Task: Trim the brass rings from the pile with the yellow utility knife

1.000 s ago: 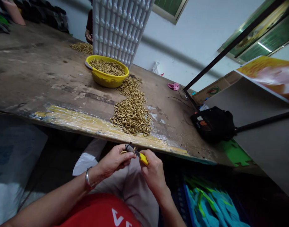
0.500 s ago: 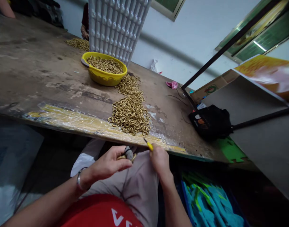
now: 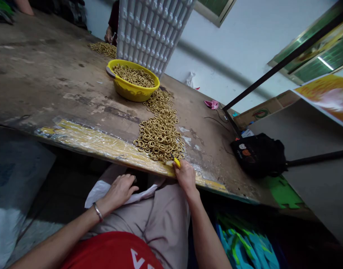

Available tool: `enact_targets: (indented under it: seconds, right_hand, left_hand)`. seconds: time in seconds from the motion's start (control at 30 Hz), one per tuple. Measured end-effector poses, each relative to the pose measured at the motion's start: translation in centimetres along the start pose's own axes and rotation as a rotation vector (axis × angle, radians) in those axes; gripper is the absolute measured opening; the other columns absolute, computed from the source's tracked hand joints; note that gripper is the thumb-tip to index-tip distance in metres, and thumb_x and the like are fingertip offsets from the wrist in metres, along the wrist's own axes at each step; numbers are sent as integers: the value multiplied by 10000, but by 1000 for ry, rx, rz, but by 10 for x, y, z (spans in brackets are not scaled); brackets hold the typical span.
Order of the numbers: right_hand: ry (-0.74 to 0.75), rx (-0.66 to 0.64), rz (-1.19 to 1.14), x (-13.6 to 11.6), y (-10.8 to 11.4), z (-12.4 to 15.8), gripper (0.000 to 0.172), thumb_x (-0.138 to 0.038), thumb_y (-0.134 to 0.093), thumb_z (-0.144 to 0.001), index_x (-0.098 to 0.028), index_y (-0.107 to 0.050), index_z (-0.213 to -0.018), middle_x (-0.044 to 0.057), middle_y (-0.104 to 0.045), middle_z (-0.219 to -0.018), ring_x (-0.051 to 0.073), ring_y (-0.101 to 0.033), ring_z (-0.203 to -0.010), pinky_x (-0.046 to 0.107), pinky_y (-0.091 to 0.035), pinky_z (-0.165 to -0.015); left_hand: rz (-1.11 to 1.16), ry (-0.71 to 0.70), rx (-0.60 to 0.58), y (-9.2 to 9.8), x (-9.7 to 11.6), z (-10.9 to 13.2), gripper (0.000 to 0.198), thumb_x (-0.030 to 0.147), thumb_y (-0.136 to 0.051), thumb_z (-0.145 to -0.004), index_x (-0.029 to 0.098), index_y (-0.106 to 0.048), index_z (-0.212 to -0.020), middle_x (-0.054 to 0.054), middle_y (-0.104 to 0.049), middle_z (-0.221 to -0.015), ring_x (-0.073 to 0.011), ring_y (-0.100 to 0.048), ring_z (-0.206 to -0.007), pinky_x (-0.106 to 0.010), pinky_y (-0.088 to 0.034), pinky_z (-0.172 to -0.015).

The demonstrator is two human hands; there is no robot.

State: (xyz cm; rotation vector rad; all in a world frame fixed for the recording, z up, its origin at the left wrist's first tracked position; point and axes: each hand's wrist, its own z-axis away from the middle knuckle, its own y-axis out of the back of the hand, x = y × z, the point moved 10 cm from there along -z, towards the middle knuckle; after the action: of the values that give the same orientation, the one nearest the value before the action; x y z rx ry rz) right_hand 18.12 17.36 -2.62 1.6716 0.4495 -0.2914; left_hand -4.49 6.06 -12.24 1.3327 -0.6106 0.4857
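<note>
My right hand (image 3: 185, 175) is closed around a small yellow-handled tool (image 3: 177, 162) at the table's front edge. Its thin dark tip reaches the near side of a pile of brass-coloured rings (image 3: 160, 136). Over my lap, beside the white cloth (image 3: 149, 192), my left hand (image 3: 121, 189) is turned back up. The thumb stands apart from the loosely bent fingers, and no ring shows in it; the palm side is hidden. A small dark grey covering shows at the index fingertip.
A yellow basin (image 3: 133, 89) full of rings stands behind the pile, against a translucent ribbed plastic panel (image 3: 151, 33). Another person's hand (image 3: 108, 35) is near more rings (image 3: 102, 48) at the back. A black bag (image 3: 258, 155) sits at right; blue-green items (image 3: 247, 246) lie below.
My left hand has moved left and down and turned palm down; the rings it held no longer show. The yellow-handled tool has moved up to the pile in my right hand.
</note>
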Motion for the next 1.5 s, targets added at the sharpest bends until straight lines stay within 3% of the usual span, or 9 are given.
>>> enact_targets:
  seconds: [0.13,0.23,0.33,0.5,0.67,0.83,0.93,1.3,1.5]
  right_hand:
    - [-28,-85,-158,-7,7,9,318,-366,-539,-855,-193,-482,-594,-35,-441,-532,106,-376,-497,243,-273,-508]
    - [-150,-251,-677,-24,-1,35,359,-500,-567,-852,-181,-528,-692,-42,-480,-574,71,-337,-429,216,-248,-427]
    - [-223,-289,-1059,-45,-5,63,346,-494,-677,-799,-173,-557,-753,-61,-461,-569,46,-322,-411,188,-234,-404]
    - [-230,-246,-1208,-59,-9,88,278,-438,-677,-831,-176,-583,-825,-66,-476,-539,53,-336,-416,178,-284,-409]
    - [-124,-258,-1059,-69,3,97,264,-439,-585,-895,-185,-584,-825,-37,-535,-598,76,-377,-447,201,-305,-435]
    - [202,-103,-404,-89,42,101,119,-206,-516,-890,-197,-626,-847,29,-636,-786,157,-570,-706,243,-406,-660]
    - [274,-82,-133,-94,46,103,199,-84,-487,-817,-196,-631,-897,48,-661,-837,176,-601,-749,248,-391,-680]
    - [270,-78,297,-81,25,86,165,-134,-476,-924,-192,-623,-878,54,-680,-810,178,-613,-677,277,-307,-606]
    - [-63,-32,517,-5,29,40,117,-113,-532,-891,-169,-629,-859,75,-673,-752,176,-583,-615,290,-244,-558]
  left_hand:
    - [706,56,-62,12,31,-4,226,359,-537,-874,176,-532,-742,-33,-649,-700,-161,-593,-626,-272,-449,-607]
    - [1232,101,-185,13,64,-6,267,398,-624,-844,158,-533,-915,-74,-713,-823,-118,-584,-558,-239,-441,-540]
    - [1525,103,-290,13,92,-5,339,357,-719,-798,125,-575,-999,-115,-723,-908,-104,-599,-574,-216,-437,-528]
    - [1781,122,-460,2,117,4,313,261,-793,-746,89,-669,-976,-73,-697,-829,-76,-582,-563,-190,-443,-544]
    - [1803,165,-447,2,118,13,282,257,-845,-679,86,-687,-838,-36,-642,-738,-85,-571,-618,-210,-459,-624]
    - [1531,30,-231,22,109,7,299,351,-815,-699,109,-645,-742,-4,-594,-669,-84,-495,-587,-217,-394,-591]
    - [1312,-83,-133,36,111,4,310,384,-751,-755,121,-604,-681,11,-542,-621,-96,-450,-595,-227,-365,-592]
    - [1028,-126,-104,49,119,-4,256,352,-617,-813,156,-534,-672,47,-421,-602,-94,-330,-566,-225,-281,-530]
    - [990,-126,-201,53,122,-2,187,270,-605,-777,163,-526,-646,30,-463,-635,-107,-379,-604,-232,-320,-565]
